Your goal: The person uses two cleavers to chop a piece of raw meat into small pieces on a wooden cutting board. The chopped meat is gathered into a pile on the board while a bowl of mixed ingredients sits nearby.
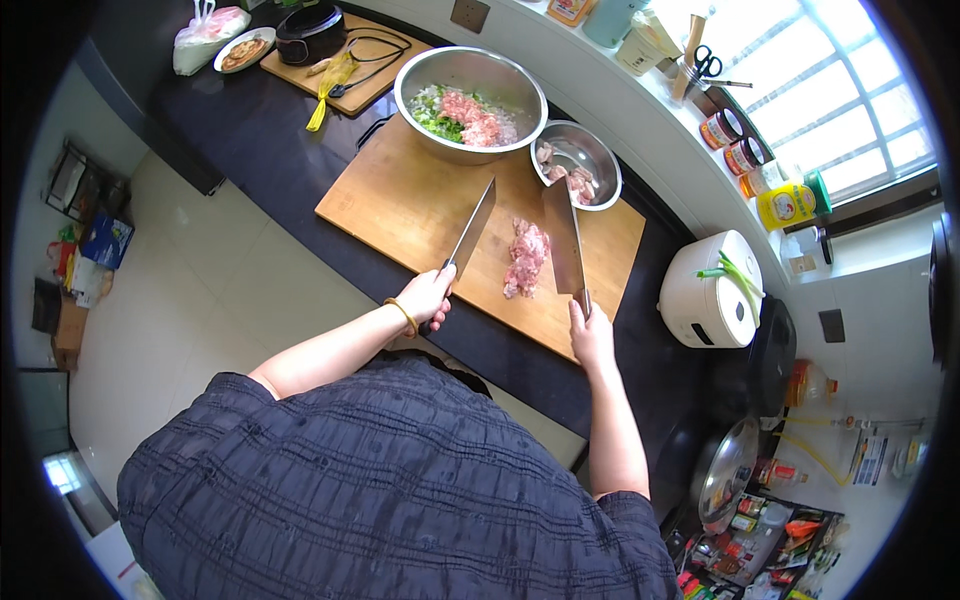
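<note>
My left hand (430,297) is closed round the dark handle of a kitchen knife (473,224), its blade slanting up and away over the wooden cutting board (385,200). In my right hand (592,335) is the handle of a cleaver (565,238) with a broad blade. Between the two blades lies a pile of chopped raw meat (527,258). Behind it, a large steel bowl (402,108) holds minced meat, chopped greens and pale bits. A smaller steel bowl (612,165) with pieces of raw meat stands beside it, partly behind the cleaver's tip.
At right stands a white rice cooker (690,285) with a green onion (735,280) on its lid. Far left, a second board (385,40) carries a black pot (310,35) and a cord. Jars (742,155) and scissors (707,62) line the windowsill.
</note>
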The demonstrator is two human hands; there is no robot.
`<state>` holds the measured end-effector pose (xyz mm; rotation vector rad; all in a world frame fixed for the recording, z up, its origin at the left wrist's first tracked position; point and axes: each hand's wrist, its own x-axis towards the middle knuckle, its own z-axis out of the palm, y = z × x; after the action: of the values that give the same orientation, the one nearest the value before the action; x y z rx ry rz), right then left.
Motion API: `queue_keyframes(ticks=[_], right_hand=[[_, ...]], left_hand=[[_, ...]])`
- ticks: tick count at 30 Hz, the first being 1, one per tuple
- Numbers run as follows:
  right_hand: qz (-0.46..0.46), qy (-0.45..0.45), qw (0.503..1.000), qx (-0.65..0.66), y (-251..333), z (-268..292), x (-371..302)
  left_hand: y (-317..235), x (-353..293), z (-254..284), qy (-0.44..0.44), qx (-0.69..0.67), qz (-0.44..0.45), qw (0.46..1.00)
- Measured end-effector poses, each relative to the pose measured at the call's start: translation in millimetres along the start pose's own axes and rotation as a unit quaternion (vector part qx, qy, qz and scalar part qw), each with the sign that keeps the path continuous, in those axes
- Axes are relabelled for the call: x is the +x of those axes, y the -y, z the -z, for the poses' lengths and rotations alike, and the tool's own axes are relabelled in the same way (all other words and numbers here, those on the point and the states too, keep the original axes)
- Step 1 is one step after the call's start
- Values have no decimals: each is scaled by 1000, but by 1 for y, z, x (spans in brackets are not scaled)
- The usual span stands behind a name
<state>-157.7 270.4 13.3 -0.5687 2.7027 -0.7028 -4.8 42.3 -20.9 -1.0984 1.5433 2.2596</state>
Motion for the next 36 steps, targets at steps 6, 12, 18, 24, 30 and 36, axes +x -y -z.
queue_keyframes(ticks=[6, 12, 18, 24, 30, 36], right_hand=[[-36, 102, 994, -16, -26, -2, 26], [23, 39, 997, -64, -41, -20, 14], [59, -26, 997, 42, -20, 2, 10], [26, 123, 992, -29, -29, 27, 39], [31, 87, 995, -35, -67, -7, 53], [86, 25, 995, -42, -53, -4, 40]], left_hand=[[5, -9, -13, -23, 4, 0, 1000], [7, -13, -24, -48, 44, -6, 998], [11, -11, -23, -72, 85, -28, 993], [17, -11, -29, -89, 87, -38, 991], [20, -8, -35, -93, 72, -46, 992], [22, -5, -37, -106, 86, -41, 990]])
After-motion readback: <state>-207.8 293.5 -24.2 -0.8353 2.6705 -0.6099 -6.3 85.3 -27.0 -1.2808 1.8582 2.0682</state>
